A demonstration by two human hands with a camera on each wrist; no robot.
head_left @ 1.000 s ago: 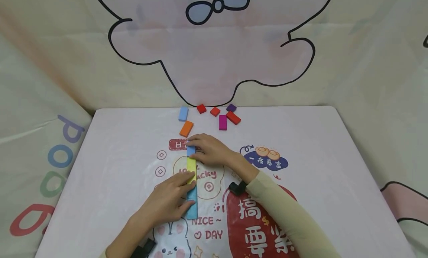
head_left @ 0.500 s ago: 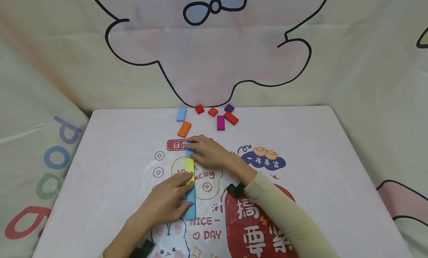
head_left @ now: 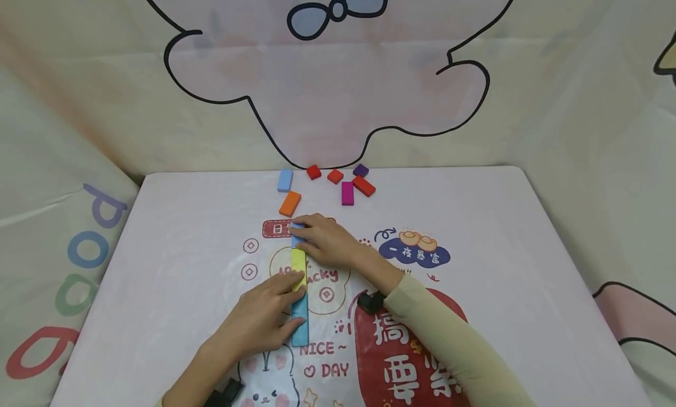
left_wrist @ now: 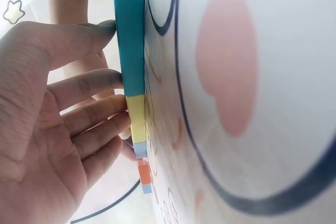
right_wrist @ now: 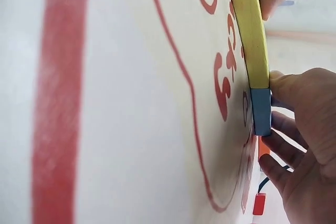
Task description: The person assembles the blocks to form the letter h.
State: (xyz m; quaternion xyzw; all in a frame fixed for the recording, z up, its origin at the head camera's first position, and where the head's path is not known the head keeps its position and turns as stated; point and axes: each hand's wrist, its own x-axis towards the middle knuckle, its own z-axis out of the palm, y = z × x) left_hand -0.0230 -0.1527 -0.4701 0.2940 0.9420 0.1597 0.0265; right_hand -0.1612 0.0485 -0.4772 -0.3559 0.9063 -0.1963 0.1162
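Note:
A straight row of flat blocks runs away from me on the table. It has a teal block (head_left: 300,331) at the near end, a yellow one (head_left: 298,259) in the middle and a smaller blue one (right_wrist: 261,109) at the far end. From the left, my left hand (head_left: 265,316) rests its thumb and fingertips on top of the teal and yellow blocks. My right hand (head_left: 330,240) reaches in from the right, its fingers lying over the blue block. In the right wrist view its thumb (right_wrist: 286,85) touches near the yellow-blue joint.
Loose small blocks lie near the table's back edge: a light blue one (head_left: 285,180), an orange one (head_left: 290,204), a magenta one (head_left: 347,193), a purple one (head_left: 361,170) and several red ones (head_left: 364,186). A printed cloth wall (head_left: 338,102) rises behind the table.
The whole head view has shifted slightly to the left. Both hands stay in the same place on the row of blocks.

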